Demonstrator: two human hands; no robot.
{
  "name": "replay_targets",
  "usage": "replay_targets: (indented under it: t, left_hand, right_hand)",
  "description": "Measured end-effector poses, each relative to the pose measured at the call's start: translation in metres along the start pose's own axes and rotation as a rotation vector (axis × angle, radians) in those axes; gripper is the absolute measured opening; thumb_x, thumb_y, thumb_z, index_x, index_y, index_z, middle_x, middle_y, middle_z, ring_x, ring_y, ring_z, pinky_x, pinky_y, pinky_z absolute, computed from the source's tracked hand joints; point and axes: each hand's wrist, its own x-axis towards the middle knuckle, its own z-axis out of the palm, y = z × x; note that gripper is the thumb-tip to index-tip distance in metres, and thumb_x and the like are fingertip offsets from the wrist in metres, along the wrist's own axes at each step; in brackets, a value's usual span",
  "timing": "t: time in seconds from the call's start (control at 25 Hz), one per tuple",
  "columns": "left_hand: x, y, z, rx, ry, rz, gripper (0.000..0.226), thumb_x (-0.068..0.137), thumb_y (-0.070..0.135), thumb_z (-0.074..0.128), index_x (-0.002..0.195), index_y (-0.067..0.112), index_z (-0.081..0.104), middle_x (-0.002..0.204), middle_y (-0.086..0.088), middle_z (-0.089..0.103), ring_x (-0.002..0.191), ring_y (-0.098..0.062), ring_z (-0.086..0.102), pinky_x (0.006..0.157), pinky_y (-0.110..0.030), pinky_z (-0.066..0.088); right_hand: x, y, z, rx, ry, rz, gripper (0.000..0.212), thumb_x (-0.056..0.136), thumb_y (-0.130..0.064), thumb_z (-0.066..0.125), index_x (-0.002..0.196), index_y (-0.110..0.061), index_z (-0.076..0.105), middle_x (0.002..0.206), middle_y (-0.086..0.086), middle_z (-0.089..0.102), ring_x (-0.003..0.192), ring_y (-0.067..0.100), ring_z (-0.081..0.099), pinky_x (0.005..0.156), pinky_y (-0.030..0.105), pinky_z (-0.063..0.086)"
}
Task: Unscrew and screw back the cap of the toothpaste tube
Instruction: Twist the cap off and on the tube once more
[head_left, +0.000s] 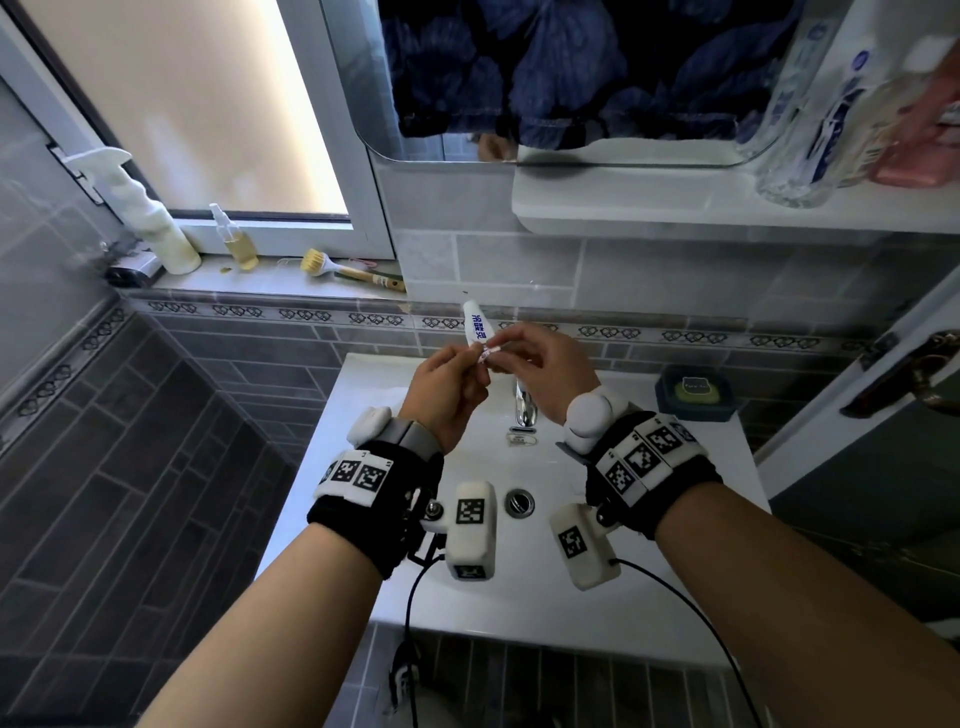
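Note:
A small white toothpaste tube (474, 323) with blue lettering stands tilted above the back of the sink, its flat end pointing up and away. My left hand (448, 391) grips the tube's lower part with curled fingers. My right hand (540, 364) pinches the cap end (488, 352) of the tube between thumb and fingertips. The cap itself is mostly hidden by the fingers, so I cannot tell whether it is on or off the thread. Both hands meet over the tap.
Below the hands lie a white sink (675, 499) with a chrome tap (524, 408) and drain (519, 503). A soap dish (693, 392) sits at the right. The window sill holds a spray bottle (239, 236), a brush (345, 270) and a white bottle (148, 213). A shelf (649, 208) hangs above.

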Motion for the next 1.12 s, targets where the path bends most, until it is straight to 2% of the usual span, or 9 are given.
replay_targets:
  t: [0.12, 0.28, 0.4, 0.52, 0.64, 0.72, 0.8, 0.96, 1.12]
  left_hand:
    - [0.0, 0.005, 0.001, 0.027, 0.018, -0.049, 0.011, 0.09, 0.007, 0.054, 0.088, 0.0, 0.062, 0.051, -0.004, 0.05, 0.041, -0.011, 0.034, 0.046, -0.022, 0.029]
    - [-0.003, 0.003, 0.002, 0.124, 0.073, 0.047, 0.013, 0.09, 0.008, 0.053, 0.095, 0.006, 0.065, 0.071, -0.007, 0.059, 0.062, -0.013, 0.055, 0.055, -0.024, 0.042]
    - [-0.005, 0.001, 0.007, 0.078, 0.062, 0.106, 0.011, 0.093, 0.011, 0.054, 0.093, 0.006, 0.064, 0.078, -0.01, 0.063, 0.071, -0.016, 0.059, 0.06, -0.024, 0.047]
    - [-0.003, 0.002, 0.007, 0.207, 0.033, 0.217, 0.024, 0.096, 0.017, 0.058, 0.105, -0.004, 0.065, 0.081, -0.014, 0.064, 0.073, -0.018, 0.062, 0.06, -0.025, 0.051]
    - [-0.002, 0.001, 0.006, 0.363, 0.014, 0.309, 0.027, 0.098, 0.019, 0.057, 0.105, -0.006, 0.065, 0.078, -0.015, 0.066, 0.067, -0.019, 0.062, 0.056, -0.024, 0.049]
    - [-0.002, -0.002, 0.005, 0.447, 0.034, 0.353, 0.023, 0.099, 0.018, 0.055, 0.099, -0.003, 0.065, 0.067, -0.009, 0.065, 0.054, -0.014, 0.058, 0.049, -0.022, 0.044]
    - [-0.003, 0.0, -0.003, 0.445, 0.089, 0.358, 0.024, 0.099, 0.018, 0.054, 0.095, -0.003, 0.065, 0.058, -0.003, 0.062, 0.047, -0.012, 0.052, 0.046, -0.022, 0.039]
    - [-0.002, 0.014, -0.019, 0.164, 0.062, 0.193, 0.021, 0.1, 0.015, 0.052, 0.086, 0.002, 0.062, 0.056, -0.002, 0.059, 0.048, -0.012, 0.047, 0.05, -0.022, 0.034]
    - [0.0, 0.013, -0.008, 0.154, 0.0, 0.172, 0.019, 0.098, 0.012, 0.052, 0.088, 0.005, 0.065, 0.057, -0.004, 0.057, 0.047, -0.013, 0.046, 0.046, -0.021, 0.033]
  right_hand:
    - [0.001, -0.001, 0.0, -0.075, 0.01, -0.043, 0.014, 0.085, -0.012, 0.073, 0.097, -0.005, 0.07, 0.096, 0.006, 0.076, 0.086, 0.007, 0.07, 0.078, 0.013, 0.053]
    - [0.002, 0.002, 0.003, -0.109, 0.039, -0.021, 0.012, 0.084, -0.019, 0.074, 0.094, -0.012, 0.071, 0.098, 0.001, 0.076, 0.089, 0.008, 0.072, 0.081, 0.019, 0.056]
    - [0.005, 0.0, 0.006, 0.055, 0.098, 0.051, 0.01, 0.081, -0.012, 0.077, 0.09, -0.012, 0.073, 0.092, 0.005, 0.077, 0.085, 0.015, 0.074, 0.084, 0.03, 0.059]
    - [0.012, -0.004, 0.004, 0.202, 0.148, 0.161, 0.011, 0.078, -0.009, 0.079, 0.085, -0.011, 0.072, 0.086, 0.009, 0.077, 0.083, 0.025, 0.075, 0.086, 0.044, 0.059]
    - [0.013, -0.004, 0.0, 0.3, 0.184, 0.195, 0.026, 0.076, -0.007, 0.08, 0.092, -0.013, 0.061, 0.078, 0.009, 0.075, 0.079, 0.033, 0.075, 0.08, 0.049, 0.06]
    - [0.009, -0.002, 0.002, 0.293, 0.18, 0.179, 0.03, 0.077, -0.007, 0.08, 0.096, -0.011, 0.056, 0.073, 0.008, 0.074, 0.074, 0.033, 0.075, 0.075, 0.049, 0.062]
    - [0.009, -0.006, 0.011, 0.18, 0.123, 0.104, 0.021, 0.08, -0.009, 0.077, 0.095, -0.006, 0.062, 0.08, 0.014, 0.074, 0.075, 0.032, 0.074, 0.074, 0.044, 0.062]
    - [0.012, -0.022, 0.016, 0.056, -0.022, -0.005, 0.023, 0.081, -0.006, 0.077, 0.103, -0.003, 0.071, 0.094, 0.013, 0.076, 0.074, 0.008, 0.072, 0.073, 0.017, 0.057]
    - [0.014, -0.021, 0.003, -0.006, -0.01, -0.038, 0.021, 0.082, -0.004, 0.075, 0.101, 0.004, 0.069, 0.096, 0.018, 0.075, 0.079, 0.019, 0.072, 0.076, 0.024, 0.06]
